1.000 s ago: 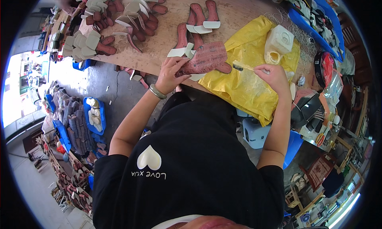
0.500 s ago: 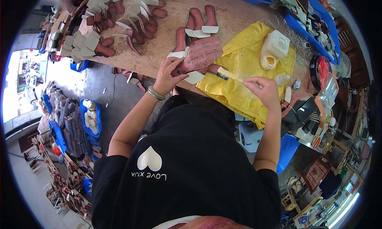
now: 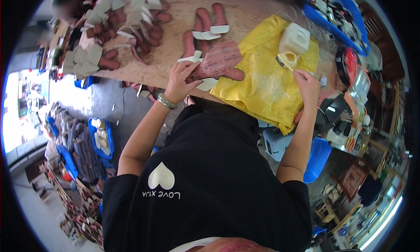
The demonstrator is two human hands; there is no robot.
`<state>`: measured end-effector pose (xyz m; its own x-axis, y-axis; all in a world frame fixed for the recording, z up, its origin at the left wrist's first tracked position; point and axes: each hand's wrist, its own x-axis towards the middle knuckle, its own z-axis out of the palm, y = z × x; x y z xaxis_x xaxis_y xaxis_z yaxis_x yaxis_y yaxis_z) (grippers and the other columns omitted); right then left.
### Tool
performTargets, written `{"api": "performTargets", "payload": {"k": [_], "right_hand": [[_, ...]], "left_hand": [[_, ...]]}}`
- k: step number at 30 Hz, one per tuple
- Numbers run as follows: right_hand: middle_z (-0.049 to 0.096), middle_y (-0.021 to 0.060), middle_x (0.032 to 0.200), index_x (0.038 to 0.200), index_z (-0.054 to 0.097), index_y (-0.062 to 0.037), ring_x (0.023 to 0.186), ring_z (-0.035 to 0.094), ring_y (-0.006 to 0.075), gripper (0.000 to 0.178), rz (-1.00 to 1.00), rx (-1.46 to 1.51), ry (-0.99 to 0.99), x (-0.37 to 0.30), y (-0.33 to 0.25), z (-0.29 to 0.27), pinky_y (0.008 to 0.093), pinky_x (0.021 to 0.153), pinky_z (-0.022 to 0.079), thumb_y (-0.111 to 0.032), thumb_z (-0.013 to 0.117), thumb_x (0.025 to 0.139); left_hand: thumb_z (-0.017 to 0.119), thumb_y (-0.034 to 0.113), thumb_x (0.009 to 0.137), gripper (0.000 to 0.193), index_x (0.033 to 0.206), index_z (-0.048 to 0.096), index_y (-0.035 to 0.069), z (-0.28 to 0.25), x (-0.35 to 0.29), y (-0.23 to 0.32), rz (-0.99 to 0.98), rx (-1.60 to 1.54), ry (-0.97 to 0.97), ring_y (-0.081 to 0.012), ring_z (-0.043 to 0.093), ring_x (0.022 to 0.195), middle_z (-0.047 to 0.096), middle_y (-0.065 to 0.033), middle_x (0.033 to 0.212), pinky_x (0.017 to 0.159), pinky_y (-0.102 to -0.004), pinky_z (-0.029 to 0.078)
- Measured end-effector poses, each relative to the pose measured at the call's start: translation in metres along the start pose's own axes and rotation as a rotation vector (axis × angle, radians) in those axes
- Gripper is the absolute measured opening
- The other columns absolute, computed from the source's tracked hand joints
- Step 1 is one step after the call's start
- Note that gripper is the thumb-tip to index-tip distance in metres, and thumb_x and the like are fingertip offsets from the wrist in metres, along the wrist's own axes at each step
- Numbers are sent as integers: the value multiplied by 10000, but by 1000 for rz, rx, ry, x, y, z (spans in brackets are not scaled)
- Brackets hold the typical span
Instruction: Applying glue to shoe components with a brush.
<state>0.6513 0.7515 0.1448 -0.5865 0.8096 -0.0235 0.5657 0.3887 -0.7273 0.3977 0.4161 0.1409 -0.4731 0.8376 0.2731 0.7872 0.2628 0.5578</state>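
My left hand (image 3: 180, 82) grips the narrow end of a broad reddish insole (image 3: 218, 58), its fingers wrapped round the near edge. Underneath, the rounded end of another insole (image 3: 236, 74) sticks out over the yellow sheet (image 3: 262, 83). A white flap (image 3: 208, 84) shows below the held piece. My right hand (image 3: 307, 83) pinches the thin handle of a glue brush (image 3: 282, 61). The brush's dark bristles are at the cut-open mouth of a whitish plastic jug (image 3: 296, 37), which lies on the yellow sheet.
More reddish insoles with white flaps (image 3: 214, 22) lie beyond my left hand. Larger piles (image 3: 140, 29) cover the table's far left. A blue tub of scraps (image 3: 345, 20) stands at the back right, and black and red items (image 3: 345, 68) crowd the right edge.
My right hand has moved right and away from me, taking the brush from beside the insole to the jug's mouth. My left hand keeps its grip on the insole.
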Motion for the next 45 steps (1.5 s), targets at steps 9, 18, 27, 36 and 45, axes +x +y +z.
{"api": "performTargets", "payload": {"k": [9,18,27,36,45], "right_hand": [[691,119,873,922,725,-189,820,663,324,237,154,-515,71,64,94,36,422,728,529,-333,567,819],[686,128,829,859,708,-166,762,662,322,197,45,-635,79,44,90,51,443,659,524,-313,580,834],[690,129,804,951,721,-75,690,653,179,171,190,398,91,-39,35,65,257,661,491,-185,672,830],[686,114,796,940,711,-62,686,664,185,181,-524,172,-153,-16,-110,72,287,615,494,-186,702,809],[685,134,809,973,687,-16,716,659,176,231,-429,175,-381,32,-155,82,286,671,493,-212,657,855]], "left_hand": [[758,210,677,584,1224,588,96,17,6,22,-13,163,-94,-282,488,1065,551,-57,1097,923,-405,372],[753,219,681,577,1219,588,92,28,13,30,-23,181,-125,-276,490,1061,543,-59,1107,906,-413,380],[756,219,685,565,1210,596,84,37,22,22,-66,135,-92,-293,487,1072,547,-77,1115,926,-413,390],[757,246,683,581,1222,588,110,13,18,12,38,208,-85,-272,502,1071,559,-54,1093,918,-399,394],[736,201,672,573,1218,583,116,-38,-35,-24,-51,123,12,-311,505,1033,565,-96,1071,902,-426,393]]}}
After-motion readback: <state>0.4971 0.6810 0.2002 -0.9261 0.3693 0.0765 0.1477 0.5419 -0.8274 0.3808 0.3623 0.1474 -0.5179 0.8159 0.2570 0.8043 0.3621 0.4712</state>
